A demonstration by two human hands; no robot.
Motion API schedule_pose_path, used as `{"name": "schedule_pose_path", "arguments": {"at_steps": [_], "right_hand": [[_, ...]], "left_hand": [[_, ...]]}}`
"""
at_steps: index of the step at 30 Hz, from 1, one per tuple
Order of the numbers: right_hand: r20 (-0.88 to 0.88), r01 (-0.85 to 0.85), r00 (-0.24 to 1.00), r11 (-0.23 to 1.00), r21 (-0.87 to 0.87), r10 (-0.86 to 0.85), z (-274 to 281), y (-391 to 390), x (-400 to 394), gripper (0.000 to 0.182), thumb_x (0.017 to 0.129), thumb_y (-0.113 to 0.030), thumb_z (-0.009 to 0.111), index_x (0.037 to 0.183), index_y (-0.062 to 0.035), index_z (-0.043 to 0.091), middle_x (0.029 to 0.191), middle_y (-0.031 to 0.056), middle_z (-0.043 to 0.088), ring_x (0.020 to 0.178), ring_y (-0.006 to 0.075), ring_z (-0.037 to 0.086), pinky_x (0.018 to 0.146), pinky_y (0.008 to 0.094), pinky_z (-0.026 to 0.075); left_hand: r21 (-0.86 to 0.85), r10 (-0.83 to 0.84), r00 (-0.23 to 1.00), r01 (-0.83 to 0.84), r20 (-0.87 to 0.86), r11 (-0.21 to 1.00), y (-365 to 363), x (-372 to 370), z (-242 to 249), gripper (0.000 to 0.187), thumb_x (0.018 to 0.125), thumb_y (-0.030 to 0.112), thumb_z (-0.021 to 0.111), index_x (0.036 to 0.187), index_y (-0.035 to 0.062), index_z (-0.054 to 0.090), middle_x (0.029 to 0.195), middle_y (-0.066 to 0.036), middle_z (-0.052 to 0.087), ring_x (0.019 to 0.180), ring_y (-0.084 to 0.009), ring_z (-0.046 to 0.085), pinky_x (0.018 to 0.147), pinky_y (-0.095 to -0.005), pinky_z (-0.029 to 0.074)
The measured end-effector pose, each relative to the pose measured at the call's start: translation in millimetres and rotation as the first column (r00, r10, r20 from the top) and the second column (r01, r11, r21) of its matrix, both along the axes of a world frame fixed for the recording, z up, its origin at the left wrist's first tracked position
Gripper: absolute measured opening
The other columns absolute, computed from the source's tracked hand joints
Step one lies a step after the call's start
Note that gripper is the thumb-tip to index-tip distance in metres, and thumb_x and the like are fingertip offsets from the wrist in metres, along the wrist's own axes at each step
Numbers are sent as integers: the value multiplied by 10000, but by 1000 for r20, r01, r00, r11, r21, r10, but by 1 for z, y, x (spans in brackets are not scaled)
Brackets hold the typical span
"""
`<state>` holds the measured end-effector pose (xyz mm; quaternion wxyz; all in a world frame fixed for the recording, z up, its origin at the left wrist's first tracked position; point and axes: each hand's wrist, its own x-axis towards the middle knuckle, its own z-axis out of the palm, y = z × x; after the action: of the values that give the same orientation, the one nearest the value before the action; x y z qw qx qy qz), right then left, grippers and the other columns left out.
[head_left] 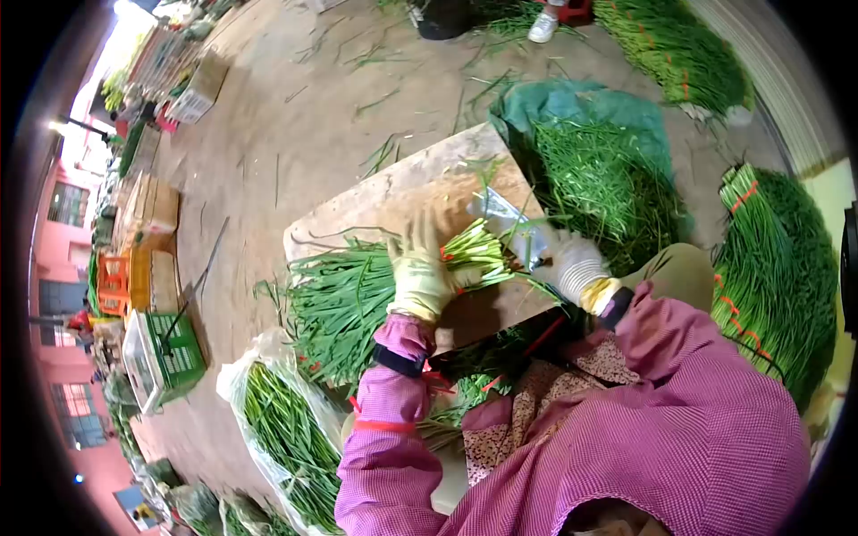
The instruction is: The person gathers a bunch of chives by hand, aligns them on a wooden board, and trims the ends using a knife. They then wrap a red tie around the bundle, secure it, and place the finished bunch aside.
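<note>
My left hand point(418, 275), in a pale glove with a yellowish palm, is wrapped over a bunch of garlic chives point(344, 290) on a wooden board point(393, 201). The leaves spread to the left, and the pale cut stems point(478, 248) stick out to the right of my hand. My right hand point(579, 263), in a similar glove, is closed at the board's right edge. It grips what looks like a cleaver point(517, 228), whose broad shiny blade lies beside the stem ends. My fingers hide the handle.
Loose green trimmings point(599, 170) fill a green sack beyond the board. Tied bundles point(764, 259) lie on the right, and more point(675, 54) at the top right. A plastic bag of greens point(286, 429) stands at lower left. A green crate point(170, 357) sits farther left.
</note>
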<state>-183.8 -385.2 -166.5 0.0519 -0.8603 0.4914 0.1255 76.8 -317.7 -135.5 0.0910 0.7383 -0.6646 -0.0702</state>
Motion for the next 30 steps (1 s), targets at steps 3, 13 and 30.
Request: {"name": "schedule_pose_path", "arguments": {"at_steps": [3, 13, 30], "right_hand": [[-177, -76, 982, 996, -44, 67, -23, 13, 9, 566, 912, -234, 563, 1438, -138, 376, 1067, 118, 618, 875, 259, 664, 631, 394, 545], [183, -12, 983, 999, -46, 20, -30, 1, -1, 500, 859, -210, 605, 1314, -61, 459, 971, 170, 678, 748, 330, 695, 657, 442, 554], [317, 29, 947, 996, 80, -53, 28, 54, 38, 495, 936, -179, 536, 1379, -14, 391, 734, 180, 654, 609, 341, 655, 533, 456, 521]], "left_hand": [[313, -210, 944, 126, 253, 941, -5, -39, 15, 1354, 557, 666, 805, 1566, 93, 108, 1611, -168, 203, 1480, -346, 227, 1159, -627, 131], [147, 75, 996, -82, 52, 986, -34, -24, -19, 1247, 564, 503, 864, 1500, 1, 212, 1228, -194, 583, 1110, -351, 580, 967, -435, 452], [395, -26, 975, -65, 220, 916, -56, -22, -22, 927, 592, 563, 848, 1243, 25, 465, 1237, -154, 600, 1215, -288, 547, 1141, -491, 284]]}}
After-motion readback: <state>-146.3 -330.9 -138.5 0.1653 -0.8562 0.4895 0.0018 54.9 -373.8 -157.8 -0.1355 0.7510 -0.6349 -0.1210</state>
